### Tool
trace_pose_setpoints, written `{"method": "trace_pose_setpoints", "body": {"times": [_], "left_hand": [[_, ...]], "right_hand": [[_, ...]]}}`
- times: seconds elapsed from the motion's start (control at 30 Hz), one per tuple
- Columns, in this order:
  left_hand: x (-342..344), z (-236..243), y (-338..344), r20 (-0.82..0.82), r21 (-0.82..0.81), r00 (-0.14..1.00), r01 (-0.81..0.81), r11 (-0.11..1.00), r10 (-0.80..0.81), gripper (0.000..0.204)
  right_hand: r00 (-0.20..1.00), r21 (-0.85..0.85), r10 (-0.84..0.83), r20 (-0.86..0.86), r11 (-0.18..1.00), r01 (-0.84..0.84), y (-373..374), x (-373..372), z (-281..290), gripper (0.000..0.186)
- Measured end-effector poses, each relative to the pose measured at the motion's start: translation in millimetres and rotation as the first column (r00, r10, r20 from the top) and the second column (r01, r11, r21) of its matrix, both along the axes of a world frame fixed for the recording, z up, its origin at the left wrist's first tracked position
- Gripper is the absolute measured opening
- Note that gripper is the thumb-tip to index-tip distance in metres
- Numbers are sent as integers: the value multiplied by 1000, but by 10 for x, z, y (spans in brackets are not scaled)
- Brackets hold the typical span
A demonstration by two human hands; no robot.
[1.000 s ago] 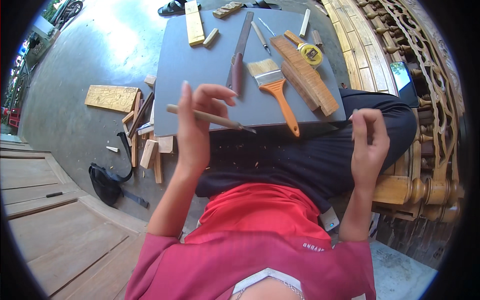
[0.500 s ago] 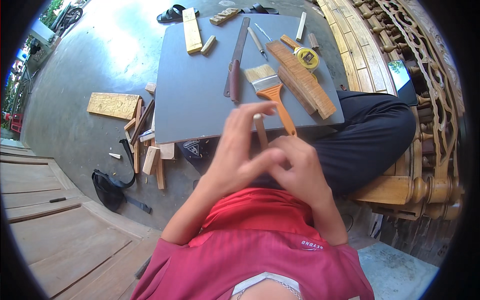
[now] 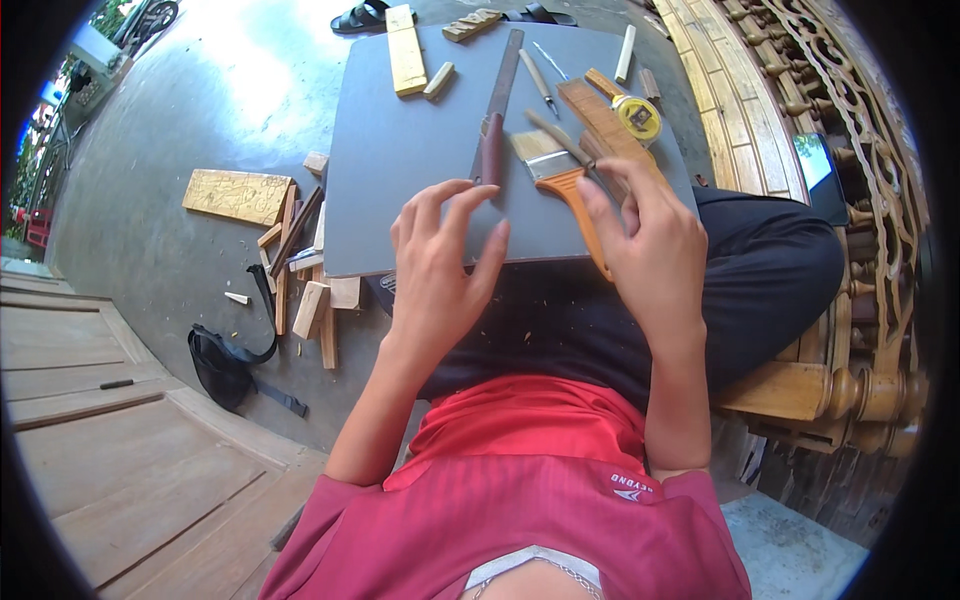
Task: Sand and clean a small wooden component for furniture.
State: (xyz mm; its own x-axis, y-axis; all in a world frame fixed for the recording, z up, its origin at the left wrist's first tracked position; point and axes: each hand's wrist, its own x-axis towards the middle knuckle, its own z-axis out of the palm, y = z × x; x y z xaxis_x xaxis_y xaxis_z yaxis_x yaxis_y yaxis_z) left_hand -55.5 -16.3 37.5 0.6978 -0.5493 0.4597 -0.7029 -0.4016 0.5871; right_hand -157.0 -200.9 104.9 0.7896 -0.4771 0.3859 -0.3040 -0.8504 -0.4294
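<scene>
My left hand (image 3: 440,250) is over the table's near edge, empty, fingers spread and curved. Its fingertips are close to the maroon handle of a long, dark, flat-bladed tool (image 3: 502,85). My right hand (image 3: 650,240) reaches over a wide paintbrush (image 3: 568,187) with pale bristles and an orange handle. Between its thumb and fingers is a slim round wooden handle (image 3: 553,133), tilted across the bristles; its other end is hidden by the fingers. Brown wooden pieces (image 3: 596,115) lie just beyond that hand, beside a yellow tape measure (image 3: 637,118).
The grey table (image 3: 400,190) also bears a pale wood block (image 3: 406,55), a short stick (image 3: 438,80), a pen-like tool (image 3: 538,82) and a carved piece (image 3: 472,25). Wood offcuts (image 3: 312,308) and a black bag (image 3: 220,368) lie on the floor at left. A carved wooden bench (image 3: 770,385) stands at right.
My hands have moved apart. The right one has carried the wooden-handled piece forward and right, over the brush. My left hand has shifted slightly left, its fingers spread. The whole view has shifted slightly.
</scene>
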Motion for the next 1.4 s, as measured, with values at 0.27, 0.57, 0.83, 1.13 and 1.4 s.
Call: {"method": "trace_pose_setpoints", "body": {"times": [0.27,0.57,0.83,1.13,1.4], "left_hand": [[12,-173,-170,91,123,996,-20,992,9,49],[34,-193,-178,106,179,994,9,984,-28,52],[-10,-168,-181,72,156,994,73,985,-85,50],[-21,-103,-164,2,46,995,96,994,-97,50],[-110,179,-158,-604,-705,571,-57,707,-557,64]], "right_hand": [[982,60,182,-49,982,-179,142,-175,-224,24],[987,-261,113,115,962,-80,-101,-207,-291,38],[980,-215,-162,-111,967,136,-547,-439,-283,58],[962,476,-175,211,878,56,-653,-459,-206,48],[911,879,125,393,239,-413,22,-293,-157,46]]}}
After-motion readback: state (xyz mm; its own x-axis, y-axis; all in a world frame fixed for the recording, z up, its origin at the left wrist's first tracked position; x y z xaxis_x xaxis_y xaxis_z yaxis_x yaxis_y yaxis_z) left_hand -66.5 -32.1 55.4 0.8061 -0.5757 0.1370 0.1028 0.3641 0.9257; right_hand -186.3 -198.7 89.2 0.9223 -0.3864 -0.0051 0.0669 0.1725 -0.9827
